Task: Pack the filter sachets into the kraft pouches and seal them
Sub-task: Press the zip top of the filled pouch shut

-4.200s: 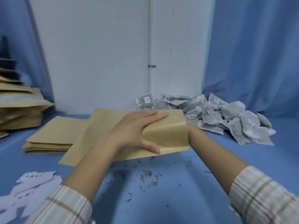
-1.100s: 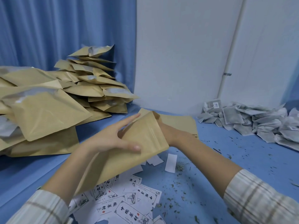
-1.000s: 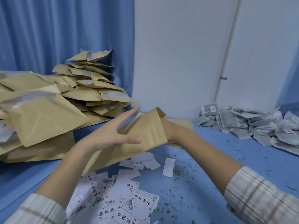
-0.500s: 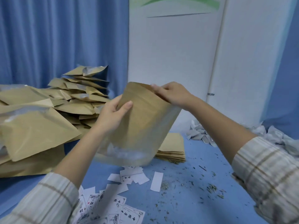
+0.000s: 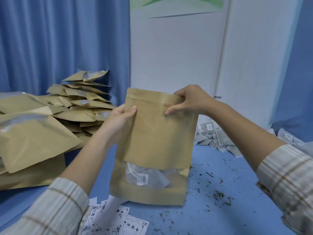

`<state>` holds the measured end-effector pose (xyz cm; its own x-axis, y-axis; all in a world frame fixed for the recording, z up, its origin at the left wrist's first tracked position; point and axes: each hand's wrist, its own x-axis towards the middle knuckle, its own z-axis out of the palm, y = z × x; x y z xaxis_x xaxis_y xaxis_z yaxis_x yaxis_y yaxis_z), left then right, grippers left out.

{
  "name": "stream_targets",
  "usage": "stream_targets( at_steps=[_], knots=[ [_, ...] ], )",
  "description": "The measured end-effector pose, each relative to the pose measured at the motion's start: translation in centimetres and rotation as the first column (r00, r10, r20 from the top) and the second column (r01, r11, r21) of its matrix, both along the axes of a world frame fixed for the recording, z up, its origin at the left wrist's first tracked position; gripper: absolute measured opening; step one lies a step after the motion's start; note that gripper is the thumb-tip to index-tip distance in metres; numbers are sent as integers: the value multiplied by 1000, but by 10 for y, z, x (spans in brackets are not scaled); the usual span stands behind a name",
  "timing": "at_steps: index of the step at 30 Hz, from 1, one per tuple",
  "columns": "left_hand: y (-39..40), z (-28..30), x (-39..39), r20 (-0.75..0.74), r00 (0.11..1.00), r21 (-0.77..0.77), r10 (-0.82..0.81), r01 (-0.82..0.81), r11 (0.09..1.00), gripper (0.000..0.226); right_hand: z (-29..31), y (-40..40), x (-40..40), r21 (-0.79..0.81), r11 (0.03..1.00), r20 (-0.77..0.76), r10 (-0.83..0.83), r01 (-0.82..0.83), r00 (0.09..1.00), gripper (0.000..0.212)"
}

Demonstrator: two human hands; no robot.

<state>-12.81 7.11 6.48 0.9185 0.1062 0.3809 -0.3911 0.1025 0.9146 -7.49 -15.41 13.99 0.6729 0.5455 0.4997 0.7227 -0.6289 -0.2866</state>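
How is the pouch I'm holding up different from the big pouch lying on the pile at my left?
The held pouch stands upright in the air; the big pile pouch lies tilted on other pouches. The left hand and right hand grip the held pouch near its top; nothing touches the pile pouch. The held pouch's window shows a sachet; the pile pouch shows none. Both are brown kraft.

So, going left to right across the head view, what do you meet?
Pile of kraft pouches → left hand → held kraft pouch → right hand → heap of filter sachets → blue curtain at the right edge.
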Motion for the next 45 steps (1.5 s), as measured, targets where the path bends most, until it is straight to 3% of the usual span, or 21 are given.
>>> stream_targets(
  at_steps=[5,7,9,11,13,16,20,26,27,30,31,34,36,39,43,45],
  knots=[
    [1,-8,6,-92,996,-45,1,-5,999,16,-13,-2,10,64,997,83,-47,41,995,53],
    [2,-15,8,-86,996,-41,31,-35,999,16,-20,-3,15,132,991,2,-35,34,999,51],
    [2,-22,9,-88,995,-40,51,-55,998,16,-25,-4,18,112,993,-157,-27,45,987,60],
    [4,-26,10,-110,993,-63,35,-42,997,17,-27,-7,19,99,994,-223,-27,50,974,54],
    [9,-26,9,-127,992,-87,-16,5,996,23,-26,-9,22,146,988,-211,-24,55,977,34],
    [18,-19,7,-109,994,31,18,-15,999,41,-25,-4,21,157,987,-157,7,18,988,15],
    [18,-13,8,-40,976,18,216,-215,976,14,-27,3,22,176,984,-52,0,9,999,12],
    [12,-18,16,15,937,-47,349,-348,936,5,-44,6,32,313,950,-26,-8,15,1000,8],
    [11,-20,18,14,932,-46,363,-362,931,5,-45,7,32,300,954,-21,-13,19,1000,10],
    [7,-28,21,33,912,-9,409,-409,913,7,-37,15,25,142,989,-16,-37,39,999,54],
    [4,-29,22,46,909,2,413,-414,910,8,-33,21,23,84,995,-19,-45,46,999,56],
    [-5,-28,20,68,935,1,348,-349,937,11,-18,45,11,-50,999,-90,-23,18,996,43],
    [-10,-26,18,82,949,14,305,-307,952,13,-12,58,7,-154,988,-97,-20,5,995,18],
    [-9,-25,15,88,957,40,275,-280,959,18,-8,64,8,-153,988,-95,8,-22,995,37],
    [-3,-27,11,95,946,-43,309,-306,951,23,-14,64,10,-162,986,-39,26,-32,999,39],
    [-5,-28,9,102,928,-92,358,-350,932,21,-14,66,7,-184,982,-40,31,-38,999,30]
  ],
)
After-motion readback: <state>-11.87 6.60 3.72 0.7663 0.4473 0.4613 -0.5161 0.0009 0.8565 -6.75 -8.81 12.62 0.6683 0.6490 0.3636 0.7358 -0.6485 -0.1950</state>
